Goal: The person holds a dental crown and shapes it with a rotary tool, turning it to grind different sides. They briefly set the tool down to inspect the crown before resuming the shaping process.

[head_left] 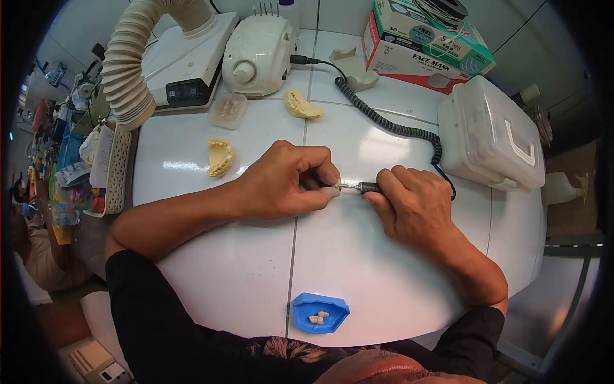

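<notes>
My left hand [288, 181] pinches a tiny pale piece [337, 184] between thumb and fingertips at the middle of the white table. From the right, my right hand [412, 203] grips a black and silver handpiece [367, 187], whose metal tip meets the small piece. A coiled black cord [396, 130] curves behind my right hand. Left of my left hand lies a yellowish dental cast [220, 157], and a second cast [300, 105] lies farther back. Near the front edge, a blue tray [302, 310] holds several small tooth-coloured pieces [319, 318].
A white control unit [259, 57], a ridged hose [128, 70] and a small clear box [228, 111] stand at the back left. Mask boxes [416, 54] and a clear-lidded case [492, 134] are at the right. A basket [116, 169] borders the left edge; another person [48, 256] is beyond.
</notes>
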`<action>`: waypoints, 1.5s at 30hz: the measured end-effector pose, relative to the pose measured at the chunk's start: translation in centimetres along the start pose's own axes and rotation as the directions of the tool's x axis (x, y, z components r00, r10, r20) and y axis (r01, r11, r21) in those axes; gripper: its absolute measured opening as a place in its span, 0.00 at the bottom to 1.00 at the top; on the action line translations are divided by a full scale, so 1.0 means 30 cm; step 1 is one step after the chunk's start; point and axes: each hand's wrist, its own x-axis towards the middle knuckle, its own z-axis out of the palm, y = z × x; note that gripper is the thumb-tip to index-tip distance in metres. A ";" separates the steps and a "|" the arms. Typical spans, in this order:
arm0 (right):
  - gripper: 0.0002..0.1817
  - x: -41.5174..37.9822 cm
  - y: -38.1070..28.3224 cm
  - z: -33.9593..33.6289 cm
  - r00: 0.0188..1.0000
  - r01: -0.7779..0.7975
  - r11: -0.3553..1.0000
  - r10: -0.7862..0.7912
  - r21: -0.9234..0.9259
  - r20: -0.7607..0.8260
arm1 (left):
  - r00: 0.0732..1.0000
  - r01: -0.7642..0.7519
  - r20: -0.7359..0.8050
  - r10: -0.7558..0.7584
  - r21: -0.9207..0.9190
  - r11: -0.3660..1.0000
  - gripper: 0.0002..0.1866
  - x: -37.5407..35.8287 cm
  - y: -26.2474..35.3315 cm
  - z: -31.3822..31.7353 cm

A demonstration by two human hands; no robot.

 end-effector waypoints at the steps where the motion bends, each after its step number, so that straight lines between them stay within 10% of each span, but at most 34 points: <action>1: 0.19 0.001 -0.005 0.000 1.000 -0.019 1.000 0.019 -0.012 0.003 | 1.000 0.003 -0.001 -0.003 -0.007 1.000 0.08 0.001 -0.002 0.000; 45: 0.19 0.000 -0.012 -0.003 1.000 -0.019 1.000 0.019 -0.005 0.011 | 0.998 0.059 0.032 -0.059 0.004 0.998 0.07 0.004 0.021 -0.007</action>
